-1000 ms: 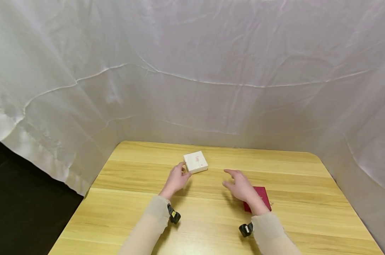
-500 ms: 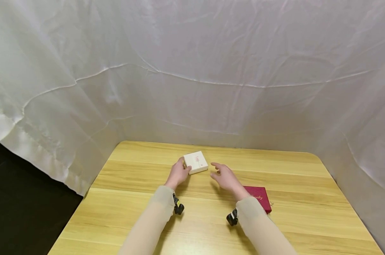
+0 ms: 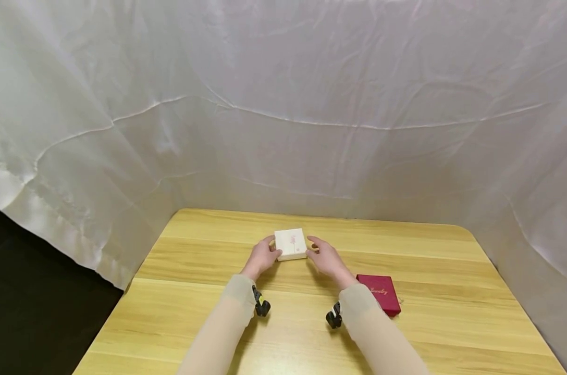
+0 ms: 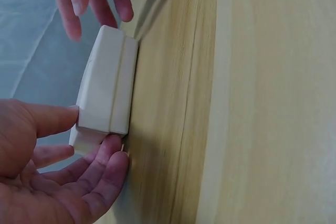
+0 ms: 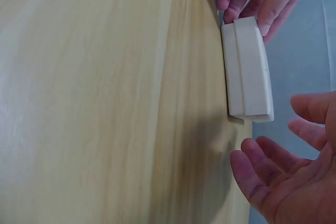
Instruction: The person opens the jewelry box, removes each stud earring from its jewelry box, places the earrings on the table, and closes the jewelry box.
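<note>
A small white lidded box [image 3: 290,244] with a pink flower print lies on the wooden table. My left hand [image 3: 263,256] grips its left end. In the left wrist view the thumb of that hand [image 4: 58,166] presses the lid's edge while the fingers curl against the box [image 4: 107,80] from the side and below. Just right of the box is my right hand [image 3: 324,256]. Its relaxed fingers are spread around a gap, apart from the box [image 5: 249,72] in the right wrist view, with nothing in the right hand [image 5: 294,166].
A dark red box [image 3: 382,294] with gold lettering lies to the right, partly behind my right sleeve [image 3: 372,323]. A tiny item [image 3: 402,300], too small to make out, is beside it. Pale cloth [image 3: 311,156] hangs behind the table [image 3: 452,291].
My right hand has moved left to beside the white box, uncovering more of the red box. My left hand has taken hold of the white box, which has turned slightly and shifted nearer.
</note>
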`<state>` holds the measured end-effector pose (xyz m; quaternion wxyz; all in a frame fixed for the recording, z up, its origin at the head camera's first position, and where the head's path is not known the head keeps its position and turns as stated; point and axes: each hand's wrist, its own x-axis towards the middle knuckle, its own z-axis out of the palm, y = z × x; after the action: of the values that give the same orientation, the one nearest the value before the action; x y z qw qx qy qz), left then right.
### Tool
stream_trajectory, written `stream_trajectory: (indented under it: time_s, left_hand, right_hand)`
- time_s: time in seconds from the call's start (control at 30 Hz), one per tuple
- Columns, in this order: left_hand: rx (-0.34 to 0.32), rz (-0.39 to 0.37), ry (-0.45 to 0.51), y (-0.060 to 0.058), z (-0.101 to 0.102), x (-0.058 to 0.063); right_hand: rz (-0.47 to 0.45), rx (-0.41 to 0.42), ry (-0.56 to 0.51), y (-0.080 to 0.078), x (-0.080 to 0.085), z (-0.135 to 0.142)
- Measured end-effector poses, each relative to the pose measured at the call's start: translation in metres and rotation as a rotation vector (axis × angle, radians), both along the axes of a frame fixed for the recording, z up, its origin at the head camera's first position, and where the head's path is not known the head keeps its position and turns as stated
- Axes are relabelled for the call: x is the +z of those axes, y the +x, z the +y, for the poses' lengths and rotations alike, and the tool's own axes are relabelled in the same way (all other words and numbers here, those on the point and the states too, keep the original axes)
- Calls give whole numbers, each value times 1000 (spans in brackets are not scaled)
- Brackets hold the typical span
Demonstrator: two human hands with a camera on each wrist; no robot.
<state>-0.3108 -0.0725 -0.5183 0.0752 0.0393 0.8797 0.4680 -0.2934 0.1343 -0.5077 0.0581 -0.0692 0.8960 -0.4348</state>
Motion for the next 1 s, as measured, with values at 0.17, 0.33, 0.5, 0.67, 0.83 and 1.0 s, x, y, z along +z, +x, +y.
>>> stream_trajectory:
  time_s: [0.17, 0.33, 0.5, 0.67, 0.83, 1.0]
  left_hand:
    - [-17, -17, 2, 3, -1, -1]
    - [-26, -29, 24, 4, 0, 0]
    - [-49, -32, 26, 5, 1, 0]
    - [-71, -36, 37, 10, 0, 3]
    - [-96, -46, 53, 17, -1, 7]
    - [-130, -44, 36, 26, -2, 9]
  right_hand:
    - [7, -11, 19, -4, -6, -3]
    - [14, -22, 31, -9, -12, -6]
    - [-2, -47, 39, -9, -13, -9]
    - [-36, -45, 6, -6, -12, -8]
    - [-92, -33, -74, 0, -9, -6]
    - [-115, -10, -80, 10, -5, -2]
